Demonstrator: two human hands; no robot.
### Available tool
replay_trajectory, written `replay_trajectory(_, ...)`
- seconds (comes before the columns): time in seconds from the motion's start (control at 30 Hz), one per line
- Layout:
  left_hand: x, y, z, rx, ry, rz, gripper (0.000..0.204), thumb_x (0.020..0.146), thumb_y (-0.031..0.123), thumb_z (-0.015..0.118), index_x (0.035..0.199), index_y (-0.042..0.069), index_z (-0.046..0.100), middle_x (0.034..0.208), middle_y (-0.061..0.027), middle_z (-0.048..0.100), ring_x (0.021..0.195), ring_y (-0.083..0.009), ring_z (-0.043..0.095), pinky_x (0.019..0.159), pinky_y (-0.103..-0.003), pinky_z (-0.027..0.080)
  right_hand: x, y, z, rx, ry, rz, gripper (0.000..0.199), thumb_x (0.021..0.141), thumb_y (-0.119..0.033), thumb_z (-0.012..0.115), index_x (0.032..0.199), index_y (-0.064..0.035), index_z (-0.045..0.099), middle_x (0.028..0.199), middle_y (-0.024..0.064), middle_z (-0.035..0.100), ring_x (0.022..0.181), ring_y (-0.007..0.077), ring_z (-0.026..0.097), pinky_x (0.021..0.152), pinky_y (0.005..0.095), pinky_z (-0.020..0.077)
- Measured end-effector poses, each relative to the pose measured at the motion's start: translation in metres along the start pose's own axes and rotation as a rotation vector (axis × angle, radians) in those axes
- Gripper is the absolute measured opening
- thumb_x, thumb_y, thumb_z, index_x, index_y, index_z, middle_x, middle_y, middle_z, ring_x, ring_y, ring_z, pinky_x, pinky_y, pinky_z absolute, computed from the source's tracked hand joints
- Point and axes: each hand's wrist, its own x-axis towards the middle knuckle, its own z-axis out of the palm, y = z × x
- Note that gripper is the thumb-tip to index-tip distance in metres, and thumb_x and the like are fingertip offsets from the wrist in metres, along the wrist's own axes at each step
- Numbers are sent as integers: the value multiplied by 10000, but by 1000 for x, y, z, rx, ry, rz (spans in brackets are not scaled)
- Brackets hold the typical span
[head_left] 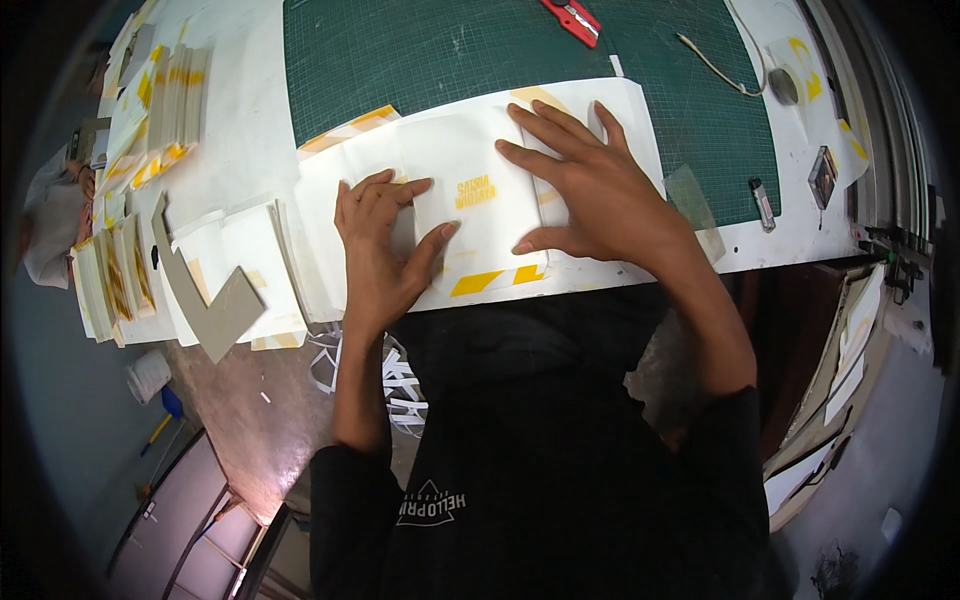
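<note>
A white printed sheet [480, 150] with yellow stripes and a small yellow mark lies folded over a flat panel at the near edge of the table. My left hand [380, 245] presses flat on its left part, fingers spread, thumb pointing right. My right hand [590, 180] lies flat on the right part, fingers pointing left and up, pressing the sheet down. Neither hand holds anything. The sheet partly overlaps the green cutting mat [440, 50].
A grey L-shaped board piece [215, 305] lies on white sheets at the left. Stacks of white and yellow covers [165, 110] stand far left. A red cutter [572, 20], a cable [725, 70] and a small knife [763, 203] sit at the right.
</note>
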Motion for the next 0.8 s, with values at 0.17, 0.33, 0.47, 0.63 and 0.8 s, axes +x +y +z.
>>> replay_trajectory(0.17, -1, 0, 1, 32, 8, 2, 513, 760, 176, 929, 1212, 106, 696, 1250, -118, 701, 1382, -379, 538, 1286, -603, 180, 0, -3, 0, -22, -13, 12, 1039, 617, -501, 957, 1530, -188, 573, 1713, 63, 363, 1606, 237, 277, 1294, 656, 152)
replay_trajectory(0.33, -2, 0, 3, 27, 2, -3, 534, 744, 175, 939, 1215, 103, 699, 1243, -118, 701, 1376, -385, 542, 1283, -604, 185, -1, 1, 0, -21, -39, 2, 1103, 579, -493, 973, 1553, -204, 544, 1722, 57, 347, 1614, 231, 255, 1295, 659, 156)
replay_trajectory(0.47, -3, -1, 5, 39, 6, 4, 533, 746, 178, 943, 1218, 112, 704, 1247, -112, 698, 1384, -382, 533, 1286, -606, 180, -1, 1, 1, -37, -40, 0, 1128, 563, -489, 980, 1562, -213, 535, 1731, 53, 330, 1618, 229, 246, 1296, 658, 156)
replay_trajectory(0.63, -4, -2, 5, 40, 7, 14, 530, 750, 179, 946, 1219, 123, 705, 1252, -108, 691, 1398, -374, 520, 1285, -624, 171, 0, 1, 2, -60, -51, 11, 1142, 556, -491, 983, 1570, -235, 525, 1732, 43, 329, 1616, 225, 250, 1300, 659, 145)
replay_trajectory(0.8, -5, -3, 6, 50, 13, 25, 530, 749, 170, 947, 1216, 132, 699, 1246, -108, 691, 1397, -375, 521, 1278, -642, 173, 0, 0, 1, -81, -67, 19, 1155, 552, -494, 983, 1578, -252, 513, 1732, 34, 329, 1614, 221, 254, 1300, 666, 142)
